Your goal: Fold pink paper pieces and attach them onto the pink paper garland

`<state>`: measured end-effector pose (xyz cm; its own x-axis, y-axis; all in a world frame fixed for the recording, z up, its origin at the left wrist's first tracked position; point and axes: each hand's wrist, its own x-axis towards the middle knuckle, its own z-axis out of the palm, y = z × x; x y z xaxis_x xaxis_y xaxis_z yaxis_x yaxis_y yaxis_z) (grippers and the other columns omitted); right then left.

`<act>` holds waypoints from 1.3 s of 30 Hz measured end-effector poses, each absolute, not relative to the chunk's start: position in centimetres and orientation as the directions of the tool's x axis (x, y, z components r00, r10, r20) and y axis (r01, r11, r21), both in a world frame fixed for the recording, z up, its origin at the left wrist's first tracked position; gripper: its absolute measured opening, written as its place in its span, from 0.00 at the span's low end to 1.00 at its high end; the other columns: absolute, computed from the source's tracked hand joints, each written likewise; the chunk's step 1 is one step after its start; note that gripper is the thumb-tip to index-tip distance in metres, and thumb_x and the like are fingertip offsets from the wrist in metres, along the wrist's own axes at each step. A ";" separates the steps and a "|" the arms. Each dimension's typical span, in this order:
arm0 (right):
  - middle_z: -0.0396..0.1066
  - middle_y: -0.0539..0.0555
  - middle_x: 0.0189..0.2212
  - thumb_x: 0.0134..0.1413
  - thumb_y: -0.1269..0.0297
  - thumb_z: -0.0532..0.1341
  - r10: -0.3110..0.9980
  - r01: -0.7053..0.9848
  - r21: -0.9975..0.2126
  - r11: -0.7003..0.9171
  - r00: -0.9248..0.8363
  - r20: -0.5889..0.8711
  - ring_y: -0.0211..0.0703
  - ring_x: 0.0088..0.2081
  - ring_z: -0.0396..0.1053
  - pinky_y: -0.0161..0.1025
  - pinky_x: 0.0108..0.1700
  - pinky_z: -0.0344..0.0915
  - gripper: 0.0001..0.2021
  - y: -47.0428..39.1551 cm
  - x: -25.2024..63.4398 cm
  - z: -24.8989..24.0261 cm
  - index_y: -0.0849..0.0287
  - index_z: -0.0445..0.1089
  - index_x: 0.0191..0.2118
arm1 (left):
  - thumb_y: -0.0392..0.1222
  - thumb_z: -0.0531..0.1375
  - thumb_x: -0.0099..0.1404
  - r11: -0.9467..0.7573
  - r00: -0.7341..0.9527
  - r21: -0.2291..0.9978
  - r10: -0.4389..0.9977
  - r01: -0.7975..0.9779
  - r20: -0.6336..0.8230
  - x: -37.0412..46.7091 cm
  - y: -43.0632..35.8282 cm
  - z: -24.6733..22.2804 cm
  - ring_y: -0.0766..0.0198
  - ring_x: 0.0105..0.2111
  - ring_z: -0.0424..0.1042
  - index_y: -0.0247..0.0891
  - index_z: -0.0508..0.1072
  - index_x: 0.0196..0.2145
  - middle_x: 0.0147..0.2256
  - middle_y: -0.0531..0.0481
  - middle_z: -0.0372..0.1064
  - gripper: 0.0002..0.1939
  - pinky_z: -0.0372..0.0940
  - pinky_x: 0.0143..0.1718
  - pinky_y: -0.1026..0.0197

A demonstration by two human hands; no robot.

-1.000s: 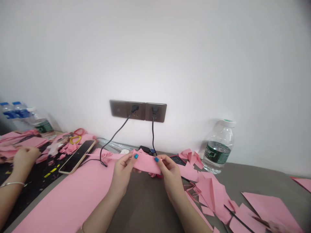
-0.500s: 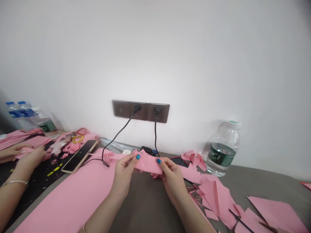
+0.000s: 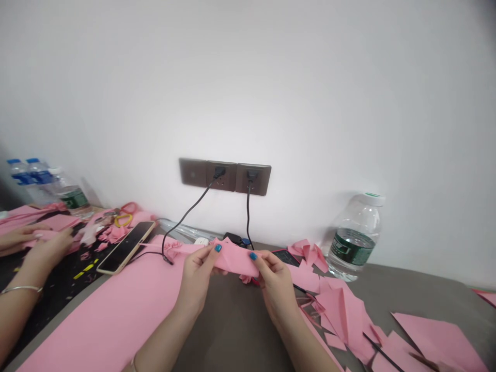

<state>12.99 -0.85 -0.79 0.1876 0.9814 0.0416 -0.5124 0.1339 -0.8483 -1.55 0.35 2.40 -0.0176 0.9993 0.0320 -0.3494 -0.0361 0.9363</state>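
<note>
A folded piece of pink paper (image 3: pixel 237 259) is stretched between my two hands, above the grey table (image 3: pixel 236 330). My left hand (image 3: pixel 198 279) pinches its left end, thumb on top. At the right end, my right hand (image 3: pixel 277 284) grips it between thumb and fingers. Beneath and left of my left arm lies a large pink sheet (image 3: pixel 112 310). Crumpled pink pieces (image 3: pixel 172 249) sit behind my left hand, and cut pink scraps (image 3: pixel 341 310) are heaped right of my right hand.
A water bottle (image 3: pixel 354 237) stands at the right by the wall. A phone (image 3: pixel 127 247), yellow-handled scissors (image 3: pixel 123 220) and more bottles (image 3: pixel 39 175) are at the left, near another person's hands (image 3: pixel 48 250). Black cables (image 3: pixel 194 204) hang from the wall sockets (image 3: pixel 225 176).
My hands stay almost where they were, still on the pink paper. At the left, the other person's hands have shifted slightly.
</note>
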 end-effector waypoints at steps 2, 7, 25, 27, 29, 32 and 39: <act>0.69 0.48 0.16 0.44 0.57 0.70 0.984 -0.520 -0.844 0.128 0.172 0.043 0.34 0.18 0.63 0.30 0.19 0.61 0.12 -0.8 13.0 -0.8 0.61 0.73 0.28 | 0.51 0.68 0.52 -0.040 -0.028 0.935 0.999 -0.352 0.032 -1.6 0.4 2.3 0.67 0.24 0.63 0.31 0.80 0.30 0.24 0.49 0.69 0.17 0.65 0.21 0.67; 0.70 0.49 0.19 0.42 0.57 0.72 0.988 -0.564 -0.819 0.101 0.154 0.015 0.32 0.18 0.62 0.30 0.19 0.61 0.13 -0.9 12.9 -0.5 0.62 0.76 0.31 | 0.51 0.68 0.53 -0.081 -0.059 0.930 0.996 -0.358 0.064 -1.8 0.4 2.4 0.69 0.23 0.62 0.32 0.80 0.28 0.22 0.51 0.66 0.17 0.63 0.22 0.68; 0.74 0.52 0.23 0.39 0.59 0.73 0.990 -0.604 -0.793 0.078 0.139 -0.008 0.32 0.18 0.62 0.31 0.19 0.63 0.13 -0.9 12.6 0.2 0.62 0.77 0.30 | 0.48 0.69 0.52 -0.098 -0.090 0.921 0.994 -0.376 0.069 -2.0 0.7 2.0 0.67 0.23 0.65 0.31 0.80 0.31 0.24 0.49 0.71 0.16 0.66 0.23 0.66; 0.74 0.51 0.23 0.39 0.59 0.73 0.990 -0.604 -0.793 0.078 0.138 -0.008 0.31 0.18 0.62 0.31 0.19 0.63 0.13 -0.9 12.6 0.2 0.63 0.77 0.30 | 0.48 0.69 0.52 -0.095 -0.089 0.922 0.994 -0.376 0.067 -2.0 0.8 1.9 0.67 0.24 0.65 0.31 0.80 0.32 0.24 0.49 0.72 0.16 0.66 0.23 0.66; 0.74 0.51 0.23 0.39 0.58 0.73 0.991 -0.606 -0.792 0.077 0.137 -0.009 0.31 0.18 0.62 0.31 0.19 0.63 0.14 -0.9 12.6 0.2 0.63 0.77 0.30 | 0.48 0.68 0.53 -0.097 -0.088 0.921 0.994 -0.376 0.069 -2.0 0.7 1.9 0.67 0.24 0.66 0.31 0.80 0.32 0.24 0.49 0.71 0.16 0.66 0.23 0.66; 0.74 0.51 0.23 0.38 0.58 0.73 0.991 -0.608 -0.791 0.067 0.135 -0.019 0.32 0.18 0.62 0.31 0.19 0.62 0.14 -0.9 12.6 0.3 0.63 0.76 0.29 | 0.48 0.68 0.53 -0.111 -0.079 0.921 0.993 -0.373 0.087 -2.0 0.7 2.0 0.68 0.23 0.64 0.31 0.79 0.31 0.23 0.50 0.71 0.15 0.65 0.23 0.66; 0.71 0.50 0.21 0.37 0.57 0.73 0.990 -0.607 -0.793 0.045 0.134 -0.046 0.33 0.18 0.60 0.32 0.19 0.59 0.15 -0.8 12.7 0.1 0.62 0.75 0.28 | 0.50 0.65 0.56 -0.137 -0.090 0.943 0.989 -0.302 0.115 -2.2 0.7 1.6 0.67 0.22 0.65 0.33 0.79 0.31 0.24 0.49 0.72 0.15 0.63 0.22 0.65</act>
